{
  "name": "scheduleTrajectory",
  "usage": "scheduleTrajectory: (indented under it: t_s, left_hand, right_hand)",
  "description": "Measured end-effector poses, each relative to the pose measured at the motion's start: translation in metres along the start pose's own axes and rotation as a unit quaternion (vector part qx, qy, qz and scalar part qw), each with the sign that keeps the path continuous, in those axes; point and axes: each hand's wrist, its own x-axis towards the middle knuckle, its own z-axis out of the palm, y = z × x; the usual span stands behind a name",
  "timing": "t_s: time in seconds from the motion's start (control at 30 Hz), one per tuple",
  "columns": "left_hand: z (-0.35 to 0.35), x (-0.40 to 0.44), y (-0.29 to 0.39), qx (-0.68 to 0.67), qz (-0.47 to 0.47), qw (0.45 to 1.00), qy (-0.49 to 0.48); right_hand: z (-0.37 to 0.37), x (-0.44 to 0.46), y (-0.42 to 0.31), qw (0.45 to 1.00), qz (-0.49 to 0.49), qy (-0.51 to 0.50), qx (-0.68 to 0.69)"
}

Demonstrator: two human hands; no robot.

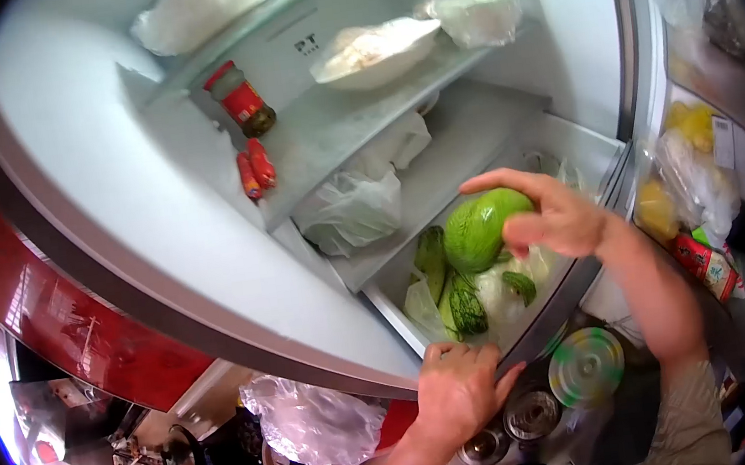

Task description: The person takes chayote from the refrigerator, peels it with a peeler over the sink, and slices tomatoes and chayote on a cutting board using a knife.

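Note:
An open fridge drawer (pixel 381 309) holds a round green cabbage (pixel 474 237) in clear wrap. Beside and below it lie long green vegetables (pixel 432 262), a dark green leafy one (pixel 467 306) and pale plastic bags (pixel 501 296). My right hand (pixel 554 216) is at the cabbage's right side, thumb and index finger spread apart around it; whether it bears any weight is unclear. My left hand (pixel 459 388) rests over the drawer's front edge, its fingers curled on the rim.
Shelves above hold a red-lidded jar (pixel 240 101), red packets (pixel 256 168), a white bowl (pixel 375 53) and plastic bags (pixel 351 207). The fridge door (pixel 651 100) stands open at the right. Lidded jars (pixel 586 366) stand below the drawer. A bagged item (pixel 311 419) is at lower left.

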Motion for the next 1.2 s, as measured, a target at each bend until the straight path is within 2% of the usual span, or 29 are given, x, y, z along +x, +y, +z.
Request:
scheduleTrajectory:
  t_s: [0.03,0.07,0.13,0.2,0.23,0.3,0.33,0.4,0.5,0.6,0.67,0.7,0.73,0.77,0.8,0.83,0.87,0.9,0.97,1.03,1.1,1.13,1.2]
  left_hand:
    - [0.0,-0.001,0.001,-0.003,-0.002,1.0,0.005]
    - [-0.001,-0.002,0.001,-0.008,-0.003,1.0,0.006]
    - [-0.002,-0.004,0.001,-0.033,0.0,0.999,0.025]
    - [-0.006,-0.007,0.004,-0.069,0.001,0.996,0.059]
    - [-0.005,-0.014,0.007,-0.137,-0.032,0.985,0.098]
    - [-0.005,-0.033,0.007,-0.266,-0.098,0.944,0.171]
    - [-0.007,-0.043,0.004,-0.347,-0.092,0.914,0.191]
    - [-0.015,-0.047,0.013,-0.51,-0.103,0.817,0.247]
    - [-0.02,-0.047,0.015,-0.575,-0.055,0.785,0.225]
    - [-0.015,-0.05,0.014,-0.604,-0.03,0.777,0.172]
    - [-0.014,-0.059,0.014,-0.596,-0.044,0.785,0.163]
    - [-0.008,-0.066,0.011,-0.601,-0.052,0.778,0.175]
    - [-0.006,-0.071,0.011,-0.605,-0.059,0.772,0.187]
    - [-0.008,-0.074,0.018,-0.602,-0.089,0.757,0.24]
    - [-0.006,-0.085,0.017,-0.657,-0.091,0.7,0.266]
    - [-0.005,-0.099,0.013,-0.674,-0.098,0.684,0.262]
    - [-0.003,-0.109,0.01,-0.69,-0.105,0.668,0.258]
    - [0.0,-0.114,0.01,-0.693,-0.111,0.67,0.24]
    - [0.002,-0.123,0.012,-0.7,-0.125,0.673,0.202]
    - [0.004,-0.128,0.013,-0.689,-0.127,0.698,0.152]
    - [0.016,-0.139,0.021,-0.654,-0.131,0.735,0.12]
    - [0.016,-0.142,0.027,-0.666,-0.14,0.722,0.121]
    - [0.027,-0.154,0.032,-0.683,-0.152,0.704,0.118]
  right_hand:
    - [0.017,-0.005,-0.004,0.988,0.026,0.04,0.146]
    - [0.032,-0.012,-0.006,0.952,0.051,0.079,0.29]
    - [0.055,-0.03,-0.014,0.871,0.182,0.062,0.452]
    - [0.075,-0.048,-0.012,0.843,0.188,0.043,0.502]
    - [0.084,-0.058,-0.007,0.859,0.197,0.033,0.472]
    - [0.098,-0.073,-0.014,0.846,0.259,0.061,0.463]
    - [0.105,-0.079,-0.016,0.839,0.284,0.073,0.457]
    - [0.115,-0.089,-0.01,0.843,0.296,0.063,0.446]
    - [0.133,-0.1,-0.008,0.846,0.314,0.028,0.43]
    - [0.15,-0.108,-0.007,0.849,0.321,-0.022,0.419]
    - [0.158,-0.109,-0.004,0.877,0.327,-0.061,0.347]
    - [0.159,-0.113,-0.006,0.938,0.265,-0.039,0.222]
    - [0.157,-0.116,-0.008,0.976,0.195,-0.017,0.091]
    - [0.15,-0.118,-0.011,0.994,0.107,0.02,0.029]
    - [0.137,-0.118,-0.015,0.998,0.018,0.056,-0.034]
    - [0.123,-0.116,-0.017,0.989,-0.072,0.091,-0.094]
    - [0.098,-0.101,-0.015,0.948,-0.165,0.121,-0.244]
    - [0.081,-0.082,-0.027,0.917,-0.162,0.155,-0.33]
    - [0.048,-0.038,-0.017,0.909,-0.089,0.082,-0.398]
    - [0.027,0.0,0.019,0.844,-0.104,-0.082,-0.519]
    - [0.035,0.029,0.047,0.807,-0.042,-0.238,-0.539]
    - [0.042,0.039,0.051,0.78,-0.01,-0.312,-0.543]
    - [0.057,0.043,0.051,0.728,-0.036,-0.358,-0.583]
